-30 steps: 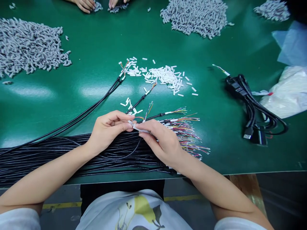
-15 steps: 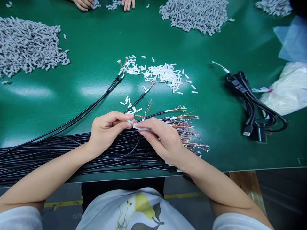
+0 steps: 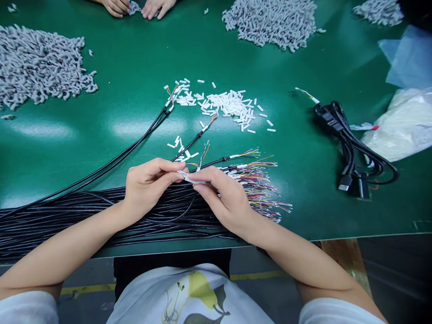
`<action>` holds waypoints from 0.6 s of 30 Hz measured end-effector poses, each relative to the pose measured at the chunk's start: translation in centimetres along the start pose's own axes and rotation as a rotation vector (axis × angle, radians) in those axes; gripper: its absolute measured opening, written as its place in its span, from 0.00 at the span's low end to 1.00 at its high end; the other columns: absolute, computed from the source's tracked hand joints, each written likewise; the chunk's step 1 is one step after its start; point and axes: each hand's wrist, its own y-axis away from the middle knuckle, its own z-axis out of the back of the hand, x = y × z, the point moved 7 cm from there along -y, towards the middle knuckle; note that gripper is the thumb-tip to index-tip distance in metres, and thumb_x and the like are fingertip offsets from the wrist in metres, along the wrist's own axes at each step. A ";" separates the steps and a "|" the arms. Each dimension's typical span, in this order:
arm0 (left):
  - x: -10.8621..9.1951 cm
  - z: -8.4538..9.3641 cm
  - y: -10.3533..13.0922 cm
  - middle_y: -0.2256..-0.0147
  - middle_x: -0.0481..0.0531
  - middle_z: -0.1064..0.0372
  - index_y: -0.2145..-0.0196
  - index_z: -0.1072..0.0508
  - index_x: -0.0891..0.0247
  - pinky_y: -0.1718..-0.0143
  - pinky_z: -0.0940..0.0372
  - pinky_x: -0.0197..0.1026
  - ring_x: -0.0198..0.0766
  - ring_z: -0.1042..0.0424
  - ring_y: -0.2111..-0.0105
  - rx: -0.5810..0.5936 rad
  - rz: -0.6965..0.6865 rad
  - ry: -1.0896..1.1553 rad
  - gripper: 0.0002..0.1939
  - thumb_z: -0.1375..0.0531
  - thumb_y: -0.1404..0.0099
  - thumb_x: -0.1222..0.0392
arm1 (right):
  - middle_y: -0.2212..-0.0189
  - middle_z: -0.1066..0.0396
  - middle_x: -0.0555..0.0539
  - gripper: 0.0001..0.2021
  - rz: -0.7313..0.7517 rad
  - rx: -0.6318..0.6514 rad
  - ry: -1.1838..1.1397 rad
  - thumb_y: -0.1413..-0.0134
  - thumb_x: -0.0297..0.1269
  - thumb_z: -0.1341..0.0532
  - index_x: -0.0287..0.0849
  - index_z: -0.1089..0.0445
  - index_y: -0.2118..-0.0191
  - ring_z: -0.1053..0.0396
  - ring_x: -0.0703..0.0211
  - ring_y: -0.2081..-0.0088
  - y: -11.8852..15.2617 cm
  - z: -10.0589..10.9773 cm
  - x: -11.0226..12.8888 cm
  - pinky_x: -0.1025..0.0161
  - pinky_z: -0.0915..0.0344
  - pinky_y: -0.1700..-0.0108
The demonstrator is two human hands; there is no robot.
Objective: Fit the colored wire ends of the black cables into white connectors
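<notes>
My left hand [image 3: 144, 189] pinches the left end of a small white strip [image 3: 190, 178] between thumb and forefinger. On the strip's right part, my right hand [image 3: 227, 198] is closed in a pinch too. Thin coloured wires [image 3: 203, 154] stick up just above the right fingertips, and an orange-red wire curves near the left ones. The fingers hide where wires and strip meet. Beneath both hands lies a thick bundle of black cables [image 3: 84, 216], whose stripped ends fan out as coloured wires [image 3: 265, 189] to the right.
White short tubes [image 3: 229, 104] are heaped ahead. Cables with white plugs [image 3: 162, 114] lie left of them. Grey moulded pieces [image 3: 40, 65] form piles at the back. A coiled USB cable [image 3: 351, 144] and a white plastic bag [image 3: 401, 126] lie right. Another person's hands [image 3: 155, 6] handle grey pieces.
My hands keep nearly the same pinch on the white strip. Across the table, the other person's right-side hand has moved left over the grey pieces. The view has shifted slightly.
</notes>
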 end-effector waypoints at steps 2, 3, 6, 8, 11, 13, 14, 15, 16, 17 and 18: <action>0.0 0.1 0.0 0.64 0.49 0.16 0.63 0.17 0.57 0.59 0.21 0.42 0.40 0.17 0.64 -0.013 -0.017 -0.026 0.06 0.29 0.39 0.57 | 0.58 0.23 0.47 0.10 0.016 -0.005 0.003 0.31 0.27 0.43 0.45 0.31 0.49 0.24 0.62 0.57 0.1 0.0 0.0 0.63 0.26 0.57; 0.0 0.1 0.0 0.64 0.49 0.16 0.63 0.17 0.57 0.59 0.21 0.42 0.40 0.17 0.64 -0.008 -0.009 -0.022 0.06 0.29 0.39 0.57 | 0.58 0.23 0.47 0.11 0.031 -0.009 0.009 0.31 0.27 0.43 0.45 0.32 0.48 0.24 0.62 0.57 0.1 -0.1 -0.1 0.62 0.26 0.57; 0.3 -0.2 0.0 0.66 0.49 0.17 0.63 0.17 0.59 0.62 0.21 0.40 0.38 0.17 0.67 0.027 0.055 0.050 0.06 0.29 0.39 0.58 | 0.58 0.23 0.47 0.13 0.088 -0.026 0.032 0.32 0.24 0.44 0.45 0.33 0.47 0.25 0.62 0.58 0.2 -0.2 0.0 0.62 0.26 0.57; 0.4 -0.2 -0.1 0.67 0.49 0.17 0.63 0.17 0.59 0.63 0.21 0.38 0.37 0.17 0.68 0.037 0.080 0.098 0.06 0.29 0.40 0.59 | 0.58 0.23 0.46 0.13 0.120 -0.038 0.056 0.33 0.23 0.44 0.44 0.33 0.47 0.26 0.61 0.58 0.2 -0.2 0.1 0.61 0.26 0.57; 0.3 -0.3 -0.1 0.67 0.49 0.17 0.64 0.18 0.59 0.63 0.21 0.38 0.37 0.18 0.69 0.042 0.098 0.124 0.06 0.28 0.40 0.59 | 0.58 0.23 0.47 0.13 0.134 -0.038 0.081 0.33 0.23 0.44 0.45 0.34 0.47 0.25 0.61 0.58 0.1 -0.2 0.3 0.61 0.25 0.57; 0.4 -0.5 -0.1 0.67 0.50 0.17 0.63 0.18 0.60 0.63 0.21 0.39 0.37 0.18 0.69 0.048 0.136 0.138 0.08 0.28 0.40 0.57 | 0.58 0.23 0.47 0.13 0.114 -0.029 0.085 0.32 0.25 0.44 0.46 0.34 0.47 0.25 0.61 0.59 0.0 -0.2 0.2 0.61 0.25 0.57; 0.4 -0.6 -0.2 0.67 0.51 0.17 0.63 0.18 0.61 0.62 0.21 0.40 0.38 0.18 0.69 0.055 0.159 0.153 0.09 0.28 0.41 0.57 | 0.58 0.23 0.48 0.13 0.105 -0.026 0.091 0.32 0.25 0.44 0.46 0.34 0.47 0.25 0.61 0.59 0.0 -0.2 0.1 0.61 0.25 0.58; 0.5 -0.7 -0.2 0.66 0.51 0.17 0.62 0.19 0.61 0.61 0.22 0.40 0.38 0.18 0.68 0.066 0.182 0.173 0.10 0.28 0.41 0.57 | 0.58 0.23 0.47 0.12 0.104 -0.025 0.105 0.32 0.25 0.44 0.46 0.34 0.48 0.25 0.61 0.59 0.0 -0.2 0.1 0.61 0.25 0.58; 0.5 -0.9 -0.2 0.66 0.52 0.17 0.62 0.19 0.62 0.60 0.22 0.40 0.39 0.18 0.67 0.081 0.202 0.195 0.11 0.27 0.42 0.57 | 0.58 0.23 0.47 0.12 0.110 -0.029 0.125 0.32 0.25 0.44 0.45 0.34 0.48 0.25 0.60 0.59 0.0 -0.2 0.1 0.60 0.26 0.58; 0.6 -1.0 -0.2 0.65 0.52 0.17 0.62 0.20 0.62 0.58 0.22 0.41 0.39 0.18 0.66 0.097 0.221 0.216 0.12 0.27 0.43 0.57 | 0.58 0.24 0.45 0.11 0.120 -0.031 0.148 0.33 0.26 0.43 0.44 0.33 0.48 0.25 0.59 0.58 0.0 -0.1 0.3 0.60 0.26 0.58; 0.6 -1.2 -0.3 0.65 0.52 0.17 0.61 0.20 0.62 0.57 0.22 0.41 0.40 0.17 0.65 0.112 0.238 0.236 0.13 0.27 0.43 0.57 | 0.58 0.24 0.44 0.10 0.128 -0.031 0.174 0.33 0.27 0.42 0.43 0.32 0.48 0.26 0.58 0.58 0.0 0.0 0.4 0.59 0.26 0.58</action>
